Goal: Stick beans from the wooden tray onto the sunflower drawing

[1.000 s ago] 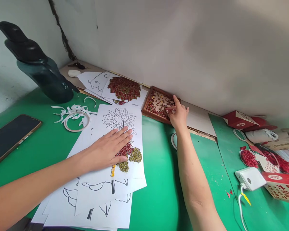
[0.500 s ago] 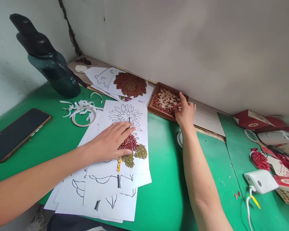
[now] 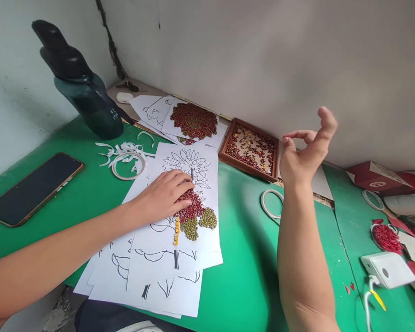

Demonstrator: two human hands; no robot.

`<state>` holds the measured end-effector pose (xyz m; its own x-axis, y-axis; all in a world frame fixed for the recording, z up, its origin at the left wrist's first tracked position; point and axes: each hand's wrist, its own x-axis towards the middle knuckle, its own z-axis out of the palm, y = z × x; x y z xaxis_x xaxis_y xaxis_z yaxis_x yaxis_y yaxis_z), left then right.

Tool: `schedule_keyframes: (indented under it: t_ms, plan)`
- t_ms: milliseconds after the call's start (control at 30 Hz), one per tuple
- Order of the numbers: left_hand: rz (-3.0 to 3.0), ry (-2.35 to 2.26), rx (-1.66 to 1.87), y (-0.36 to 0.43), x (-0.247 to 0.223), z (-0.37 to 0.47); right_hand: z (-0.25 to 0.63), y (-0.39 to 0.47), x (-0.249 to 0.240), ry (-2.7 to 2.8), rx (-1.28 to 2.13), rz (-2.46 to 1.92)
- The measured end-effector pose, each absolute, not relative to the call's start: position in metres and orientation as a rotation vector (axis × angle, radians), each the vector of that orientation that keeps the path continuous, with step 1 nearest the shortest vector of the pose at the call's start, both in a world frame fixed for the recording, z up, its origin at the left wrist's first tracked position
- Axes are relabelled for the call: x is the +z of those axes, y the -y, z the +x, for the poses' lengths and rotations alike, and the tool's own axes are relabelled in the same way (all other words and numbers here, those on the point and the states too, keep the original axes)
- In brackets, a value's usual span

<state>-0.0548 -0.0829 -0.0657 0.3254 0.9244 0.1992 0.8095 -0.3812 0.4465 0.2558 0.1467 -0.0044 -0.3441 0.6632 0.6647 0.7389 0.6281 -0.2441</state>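
My left hand (image 3: pixel 164 193) lies flat on the sheet with a flower drawing (image 3: pixel 207 244), fingers stretched out at the edge of a patch of red beans (image 3: pixel 192 206). Below that patch, green beans (image 3: pixel 189 228) fill leaf shapes, and a short row of yellow corn kernels (image 3: pixel 176 231) runs down the paper. My right hand (image 3: pixel 306 150) is raised in front of the wall, to the right of a wooden tray (image 3: pixel 251 170) of mixed beans and kernels. Its thumb and a fingertip come together; anything between them is too small to make out.
On the left are a dark bottle (image 3: pixel 90 101), a phone (image 3: pixel 34 189), white paper scraps and a tape roll (image 3: pixel 114 171). A bean-covered sheet (image 3: pixel 193 121) lies at the back. To the right are another tape roll (image 3: pixel 263 203), a white charger (image 3: pixel 387 269) and red boxes (image 3: pixel 376 177).
My right hand has lifted out of the bean tray and moved up and to the right. My left hand stays on the drawing. The whole view has shifted slightly.
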Motion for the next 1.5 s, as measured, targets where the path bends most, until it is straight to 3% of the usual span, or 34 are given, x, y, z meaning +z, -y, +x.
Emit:
schedule_keyframes:
  t_ms: [133,267,533,900,1167,1500]
  plan:
    - [2.344,-1.559,0.642,0.084,-0.067,-0.053,0.242,-0.129,0.025,1.834,-0.122,-0.879]
    - [2.35,-1.551,0.64,0.085,-0.067,-0.052,0.242,-0.126,0.025,1.758,-0.064,-0.742]
    - [2.358,-1.511,0.631,0.086,-0.068,-0.05,0.229,-0.099,0.027,1.789,-0.022,-0.929]
    - [2.309,-1.468,0.806,0.084,-0.062,-0.049,0.177,-0.039,0.012,2.451,0.995,-0.783]
    - [2.367,-1.485,1.231,0.087,-0.049,-0.05,0.149,-0.014,-0.01,2.198,1.741,-0.599]
    - [2.371,-1.46,1.356,0.089,-0.049,-0.047,0.152,-0.017,-0.006,2.043,1.923,-0.624]
